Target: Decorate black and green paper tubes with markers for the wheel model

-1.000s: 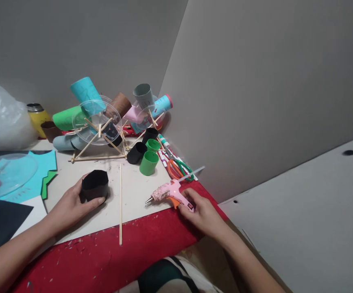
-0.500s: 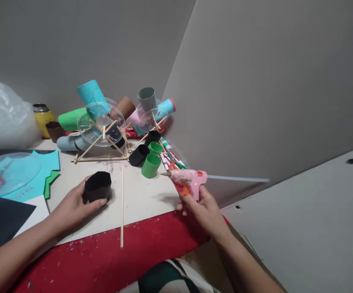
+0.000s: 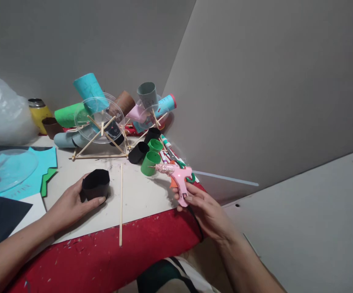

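My left hand (image 3: 75,201) is closed round a black foam-like tube (image 3: 96,188), whose open end faces up, low over the white board (image 3: 140,199). On the right, my right hand (image 3: 205,207) grips a pink hot glue gun (image 3: 179,179) by the lower end of its handle. A long glue stick (image 3: 225,178) pokes out of the gun's back. The nozzle points left, in front of a short green tube (image 3: 150,163). Between my hands lies a thin wooden stick (image 3: 121,203), reaching past the board's front edge.
A wheel model of clear discs, wooden sticks and coloured tubes (image 3: 92,91) stands at the back, with a second behind it. Left are a plastic bag (image 3: 5,110), a yellow bottle (image 3: 39,116), blue sheets (image 3: 46,160) and scissors under a clear lid. Walls close off the back and right.
The glue gun has turned and shifted slightly left, and my right hand now holds it lower on the handle. My left hand keeps the black tube in nearly the same place.
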The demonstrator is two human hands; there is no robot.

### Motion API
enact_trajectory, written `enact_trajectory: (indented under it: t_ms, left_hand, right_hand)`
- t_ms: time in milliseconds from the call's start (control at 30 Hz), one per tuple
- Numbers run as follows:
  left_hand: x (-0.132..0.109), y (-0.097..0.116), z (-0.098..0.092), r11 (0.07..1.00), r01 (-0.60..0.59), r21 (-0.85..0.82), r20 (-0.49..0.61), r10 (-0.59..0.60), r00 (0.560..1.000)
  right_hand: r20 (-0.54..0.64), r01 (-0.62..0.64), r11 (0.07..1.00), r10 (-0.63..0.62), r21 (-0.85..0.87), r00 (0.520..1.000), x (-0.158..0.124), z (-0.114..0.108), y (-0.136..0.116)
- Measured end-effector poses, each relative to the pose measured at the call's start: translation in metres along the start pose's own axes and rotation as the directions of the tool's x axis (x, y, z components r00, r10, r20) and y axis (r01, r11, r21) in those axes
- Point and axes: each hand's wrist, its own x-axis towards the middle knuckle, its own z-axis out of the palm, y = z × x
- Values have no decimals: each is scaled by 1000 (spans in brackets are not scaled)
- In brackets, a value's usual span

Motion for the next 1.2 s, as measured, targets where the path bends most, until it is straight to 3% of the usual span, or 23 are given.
enact_trajectory:
  t_ms: [767, 1000, 1200]
  left_hand:
    - [0, 0, 1, 1000, -2, -20, 6, 2, 1000]
    - [0, -2, 1, 1000, -16, -25, 1, 16, 1000]
    - [0, 0, 1, 998, -27, -54, 10, 28, 1000]
  right_hand:
    - [-28, 73, 997, -72, 27, 997, -4, -18, 30]
    - [-167, 56, 988, -80, -144, 983, -7, -38, 24]
    - [-167, -40, 925, -26, -378, 986, -10, -71, -2]
